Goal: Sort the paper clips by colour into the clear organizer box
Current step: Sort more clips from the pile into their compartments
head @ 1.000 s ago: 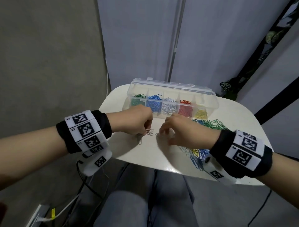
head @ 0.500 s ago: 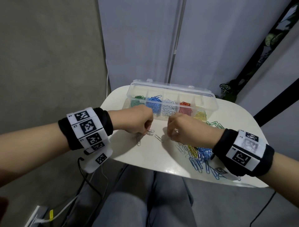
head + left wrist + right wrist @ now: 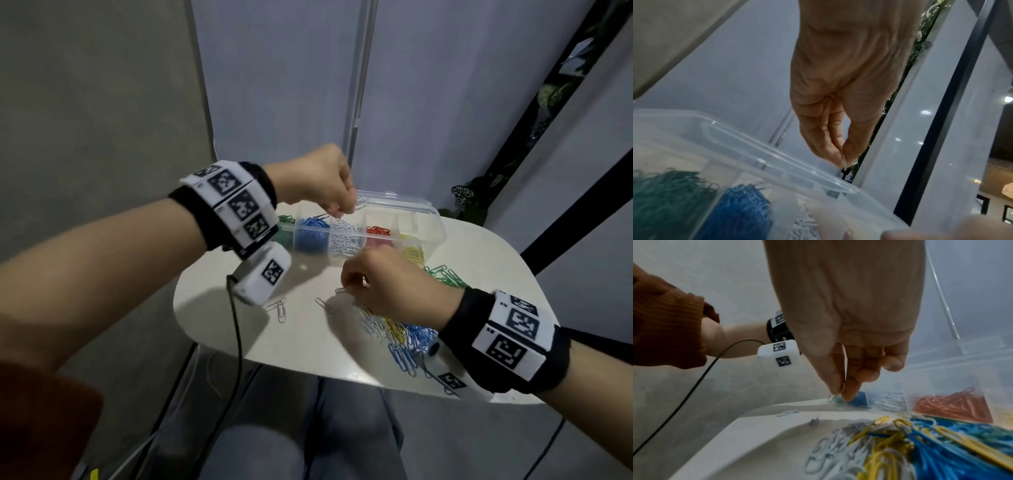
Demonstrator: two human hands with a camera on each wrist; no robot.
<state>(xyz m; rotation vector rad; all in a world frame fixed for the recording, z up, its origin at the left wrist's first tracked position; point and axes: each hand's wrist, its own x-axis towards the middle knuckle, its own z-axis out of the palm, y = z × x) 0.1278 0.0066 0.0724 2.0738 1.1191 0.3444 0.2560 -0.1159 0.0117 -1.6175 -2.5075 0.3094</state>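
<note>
The clear organizer box (image 3: 428,219) stands open at the table's far side, with green, blue, white, red and yellow clips in separate compartments. My left hand (image 3: 339,209) is raised over the white compartment and pinches white clips (image 3: 339,216) that dangle from its fingertips (image 3: 838,158). My right hand (image 3: 347,286) is low over the table in front of the box and pinches one white clip (image 3: 835,392) between thumb and forefinger. A mixed pile of loose clips (image 3: 404,334) in white, yellow, blue and green lies under and behind my right wrist.
Two stray white clips (image 3: 280,308) lie on the small white table (image 3: 239,329) at the left, and another (image 3: 322,305) sits near my right fingers. The box lid (image 3: 766,155) is hinged back. A black cable (image 3: 236,342) hangs from my left wrist. My knees are below the table.
My left hand has lifted from the table up over the box's white compartment with white clips. My right hand stayed low and picked up one white clip.
</note>
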